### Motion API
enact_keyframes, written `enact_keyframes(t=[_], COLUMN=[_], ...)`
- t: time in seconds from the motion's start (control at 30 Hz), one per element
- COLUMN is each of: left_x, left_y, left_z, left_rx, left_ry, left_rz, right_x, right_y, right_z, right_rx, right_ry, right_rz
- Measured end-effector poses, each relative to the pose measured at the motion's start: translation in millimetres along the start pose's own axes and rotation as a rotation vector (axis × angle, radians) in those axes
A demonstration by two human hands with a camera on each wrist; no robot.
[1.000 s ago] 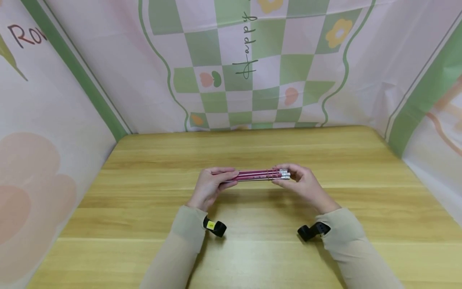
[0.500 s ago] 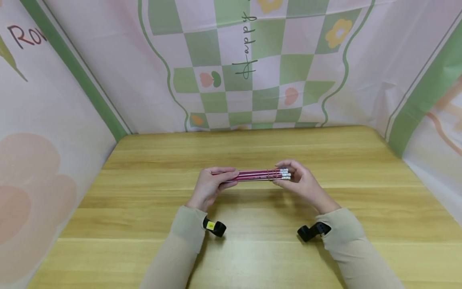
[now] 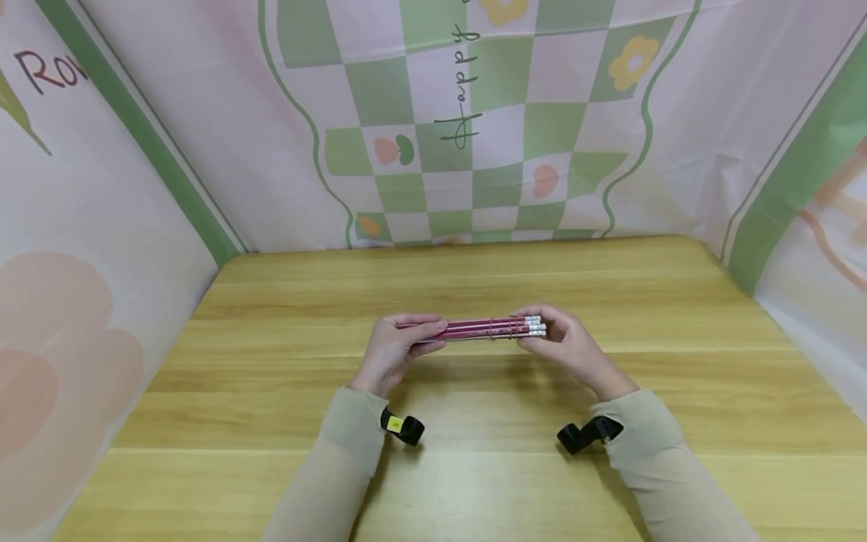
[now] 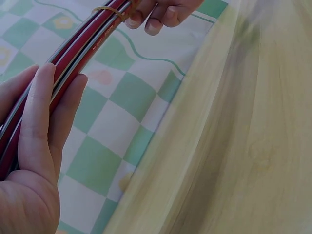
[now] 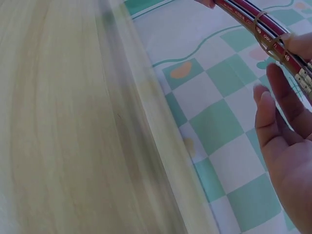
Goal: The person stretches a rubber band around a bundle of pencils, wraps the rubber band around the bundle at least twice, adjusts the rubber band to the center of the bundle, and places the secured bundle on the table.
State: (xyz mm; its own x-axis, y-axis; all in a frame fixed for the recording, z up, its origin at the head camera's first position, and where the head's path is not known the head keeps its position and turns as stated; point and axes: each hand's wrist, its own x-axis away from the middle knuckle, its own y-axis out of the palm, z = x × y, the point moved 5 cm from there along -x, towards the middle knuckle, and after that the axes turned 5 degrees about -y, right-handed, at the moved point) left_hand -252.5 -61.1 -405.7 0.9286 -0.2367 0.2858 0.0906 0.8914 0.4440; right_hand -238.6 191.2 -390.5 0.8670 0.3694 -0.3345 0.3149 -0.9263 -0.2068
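A bundle of several dark red pencils (image 3: 467, 329) with silvery, white-tipped eraser ends is held level above the table. My left hand (image 3: 398, 346) grips its left part, thumb on the near side and fingers behind. A thin tan rubber band (image 5: 256, 27) loops round the bundle near the eraser ends, its turns spread apart. At that end my right hand (image 3: 565, 342) pinches at the band, thumb and index finger on opposite sides of the pencils; its other fingers are loosely bent in the right wrist view. The pencils' left tips are hidden by the left hand.
A wooden table (image 3: 271, 421) lies beneath both hands. Behind it hangs a patterned cloth (image 3: 501, 98) with green checks, and cloth walls stand at both sides. Black wrist cameras (image 3: 410, 430) sit inside the sleeves.
Part of the rubber band has shifted left along the pencils, so its turns stand farther apart. The right fingers lifted slightly, then closed in again near the erasers. The left hand stays put.
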Motion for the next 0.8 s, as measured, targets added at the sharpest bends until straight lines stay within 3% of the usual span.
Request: enact_keyframes(t=[0.2, 0.6, 0.8], left_x=[0.7, 1.4, 0.4], left_y=[-2.4, 2.8, 6.1], left_z=[3.8, 0.6, -4.1], left_rx=[0.028, -0.057, -0.074], left_ry=[0.011, 0.022, 0.015], left_rz=[0.002, -0.029, -0.052], right_x=[1.5, 0.4, -0.8], right_y=[-6, 1, 6], right_z=[0, -4, -7], right_rx=[-0.004, -0.1, 0.051], right_ry=[-0.013, 0.027, -0.002], right_rz=[0.032, 0.043, 0.053])
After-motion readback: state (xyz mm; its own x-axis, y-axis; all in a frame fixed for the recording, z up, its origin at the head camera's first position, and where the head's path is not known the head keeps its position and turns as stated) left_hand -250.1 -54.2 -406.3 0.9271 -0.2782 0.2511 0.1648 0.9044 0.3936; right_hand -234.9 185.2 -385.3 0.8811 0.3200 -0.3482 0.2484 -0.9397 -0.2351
